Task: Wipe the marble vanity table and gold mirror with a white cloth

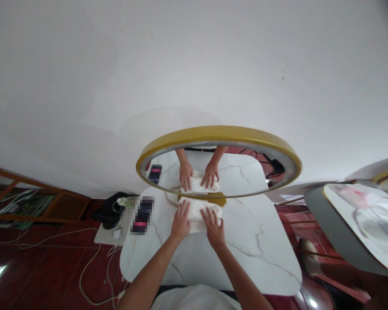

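Plainly, head view, from where I stand | left hand (181,221) and right hand (215,230): flat, fingers extended, grasping nothing | white cloth (198,215): beneath both, toward the far edge of the table (255,262), before a gold-rimmed mirror (220,132)

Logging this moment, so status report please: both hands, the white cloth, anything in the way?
Left hand and right hand spread, fingers resting on white cloth. Cloth lying on marble-patterned table. Gold-rimmed mirror close beyond it.

home or salon, unclear which: gold-rimmed mirror (218,133), marbled table (261,267), red tiles (51,275)
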`<state>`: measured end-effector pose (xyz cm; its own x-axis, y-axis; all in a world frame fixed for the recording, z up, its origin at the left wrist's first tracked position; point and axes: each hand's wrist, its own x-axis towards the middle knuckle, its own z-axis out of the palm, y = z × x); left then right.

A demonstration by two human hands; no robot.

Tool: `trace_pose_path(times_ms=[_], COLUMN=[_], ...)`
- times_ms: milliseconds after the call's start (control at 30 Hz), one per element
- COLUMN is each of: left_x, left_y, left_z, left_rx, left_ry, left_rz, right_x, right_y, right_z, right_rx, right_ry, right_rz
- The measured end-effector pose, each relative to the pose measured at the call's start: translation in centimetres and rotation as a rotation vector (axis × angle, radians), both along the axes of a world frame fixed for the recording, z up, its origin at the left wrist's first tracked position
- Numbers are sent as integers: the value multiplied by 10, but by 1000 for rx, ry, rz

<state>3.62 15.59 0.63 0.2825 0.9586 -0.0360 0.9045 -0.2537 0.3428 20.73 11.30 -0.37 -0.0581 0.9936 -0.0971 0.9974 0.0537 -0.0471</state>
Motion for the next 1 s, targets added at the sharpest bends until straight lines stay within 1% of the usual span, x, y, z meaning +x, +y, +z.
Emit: trace_pose_path(times_ms=[67, 133, 267, 433, 567, 633, 733, 1000], left_x=[8, 15, 19, 4, -8, -8, 2, 49], left_y=[-2, -3, 1, 15, 25, 24, 17, -5], left_z=[0, 0, -1, -1, -2, -2, -3, -6], left_rx=[-7, -3, 10, 28, 22, 20, 16, -45], left_ry=[-15, -16, 3, 54, 65, 49, 9, -135], left_rz=[-2, 8, 8, -1, -42, -42, -11, 4], right_x=[10, 12, -2, -25, -29, -24, -11, 43], right_y=[2, 3, 9, 20, 24, 24, 24, 16], right_z=[0, 0, 4, 9, 10, 9, 10, 12], right_rx=[16, 17, -25, -68, -73, -68, -52, 55], right_ry=[-9, -5, 48, 118, 156, 156, 130, 38], right_rz=[-3, -7, 37, 80, 115, 117, 128, 117])
